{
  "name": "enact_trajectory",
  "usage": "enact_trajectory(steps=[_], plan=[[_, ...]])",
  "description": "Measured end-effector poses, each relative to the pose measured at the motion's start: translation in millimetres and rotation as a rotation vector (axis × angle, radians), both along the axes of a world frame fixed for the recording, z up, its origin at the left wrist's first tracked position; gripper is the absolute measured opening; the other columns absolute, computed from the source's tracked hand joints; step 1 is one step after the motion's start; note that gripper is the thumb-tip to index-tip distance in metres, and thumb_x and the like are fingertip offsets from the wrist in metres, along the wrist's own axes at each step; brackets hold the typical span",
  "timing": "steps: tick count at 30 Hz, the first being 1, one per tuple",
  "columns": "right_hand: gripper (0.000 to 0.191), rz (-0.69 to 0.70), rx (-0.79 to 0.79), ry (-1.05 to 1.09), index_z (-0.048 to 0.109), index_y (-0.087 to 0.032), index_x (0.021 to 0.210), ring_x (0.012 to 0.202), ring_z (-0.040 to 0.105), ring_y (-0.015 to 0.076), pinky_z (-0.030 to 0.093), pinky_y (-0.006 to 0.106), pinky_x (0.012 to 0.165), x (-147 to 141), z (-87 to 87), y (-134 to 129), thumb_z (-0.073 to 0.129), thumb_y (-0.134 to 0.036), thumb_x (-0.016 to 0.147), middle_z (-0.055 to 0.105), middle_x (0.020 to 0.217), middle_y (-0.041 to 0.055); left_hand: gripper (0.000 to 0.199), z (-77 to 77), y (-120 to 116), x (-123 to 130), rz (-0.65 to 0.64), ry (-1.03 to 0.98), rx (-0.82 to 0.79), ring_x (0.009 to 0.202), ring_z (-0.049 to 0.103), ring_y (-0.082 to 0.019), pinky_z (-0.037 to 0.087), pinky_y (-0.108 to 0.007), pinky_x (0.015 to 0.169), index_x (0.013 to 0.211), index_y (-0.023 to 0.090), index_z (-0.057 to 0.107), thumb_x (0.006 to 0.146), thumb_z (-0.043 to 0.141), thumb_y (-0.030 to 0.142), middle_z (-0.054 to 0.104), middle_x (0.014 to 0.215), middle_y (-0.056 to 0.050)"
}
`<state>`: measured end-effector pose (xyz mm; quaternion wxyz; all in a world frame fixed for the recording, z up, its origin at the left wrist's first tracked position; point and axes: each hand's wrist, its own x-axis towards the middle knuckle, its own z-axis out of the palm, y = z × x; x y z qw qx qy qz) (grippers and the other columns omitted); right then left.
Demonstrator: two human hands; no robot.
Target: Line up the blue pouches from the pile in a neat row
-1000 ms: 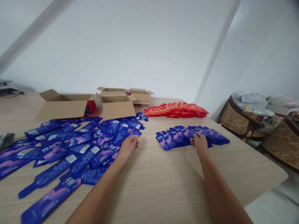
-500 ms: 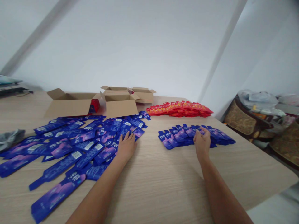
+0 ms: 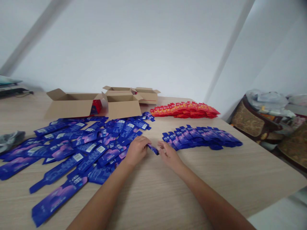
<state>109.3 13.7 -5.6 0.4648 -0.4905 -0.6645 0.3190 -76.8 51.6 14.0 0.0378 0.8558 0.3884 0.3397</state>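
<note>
Near the middle of the table, my left hand (image 3: pixel 138 150) is closed on a blue packet (image 3: pixel 153 149), which points toward my right hand. My right hand (image 3: pixel 168 154) is just right of that packet, its fingers apart and holding nothing. A loose pile of blue and purple packets (image 3: pixel 93 143) spreads to the left of my left hand. Beyond my right hand lies an overlapping row of blue packets (image 3: pixel 201 135). Farther back is a similar row of red packets (image 3: pixel 184 109).
Open cardboard boxes (image 3: pixel 123 105) stand at the back, with a larger one (image 3: pixel 72 105) to their left. A grey cloth (image 3: pixel 11 140) lies at the left edge. Past the table's (image 3: pixel 263 172) right edge are patterned chairs (image 3: pixel 249 119) with plastic bags on them.
My left hand has lifted from the pile, moved slightly right and taken hold of a packet. My right hand has left the blue row and moved left, opening near it.
</note>
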Motion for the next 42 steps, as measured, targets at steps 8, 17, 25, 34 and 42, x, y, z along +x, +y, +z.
enact_trajectory(steps=[8, 17, 25, 34, 42], plan=[[0.041, 0.249, -0.528, 0.612, 0.049, -0.018, 0.088, 0.04, 0.049, 0.0074, 0.027, 0.015, 0.033, -13, 18.9, -15, 0.062, -0.054, 0.072, 0.061, 0.06, -0.0015, 0.028, 15.7, -15, 24, -0.016, -0.426, 0.016, 0.122, 0.043, -0.021, 0.03, -0.042, 0.104, 0.109, 0.02, 0.057, 0.084, 0.045, 0.016, 0.056, 0.124, -0.008], [0.032, 0.0, -0.132, 0.457, 0.045, -0.02, 0.08, 0.032, 0.032, 0.0039, 0.024, 0.015, 0.031, 1, 4.9, 4, 0.057, -0.049, 0.078, 0.038, 0.044, -0.011, 0.049, -3.8, -18, 50, -0.406, -0.527, -1.214, 0.044, 0.054, -0.011, 0.041, -0.022, 0.047, 0.07, 0.013, 0.059, 0.073, 0.052, 0.061, 0.061, 0.054, -0.003], [0.038, 0.025, -0.174, 0.34, 0.041, -0.021, 0.077, 0.032, 0.038, 0.0069, 0.029, 0.017, 0.031, 4, 8.9, -1, 0.042, -0.059, 0.083, 0.045, 0.045, -0.0085, 0.041, -6.5, -18, 50, -0.315, -0.661, -1.135, 0.029, 0.028, -0.005, 0.026, -0.021, 0.037, 0.055, 0.018, 0.047, 0.069, 0.059, 0.055, 0.033, 0.033, 0.009], [0.027, -0.461, 0.071, -0.028, 0.048, -0.022, 0.083, 0.058, 0.054, 0.0158, 0.044, 0.026, 0.053, 92, 47.9, 30, 0.036, -0.045, 0.088, 0.056, 0.068, 0.0009, 0.066, -7.8, -28, 55, -0.263, -0.354, -1.083, 0.029, 0.034, -0.007, 0.027, -0.021, 0.039, 0.048, 0.016, 0.052, 0.079, 0.027, 0.068, 0.04, 0.03, 0.003], [0.032, -0.697, -0.202, -0.928, 0.063, -0.009, 0.103, 0.1, 0.058, 0.0246, 0.041, 0.029, 0.081, 240, 61.1, 80, 0.04, -0.024, 0.086, 0.064, 0.104, 0.0173, 0.054, -29.2, -20, 55, -0.215, -0.357, -1.101, 0.028, 0.031, -0.006, 0.026, -0.019, 0.036, 0.054, 0.017, 0.052, 0.078, 0.037, 0.062, 0.043, 0.033, 0.005]])
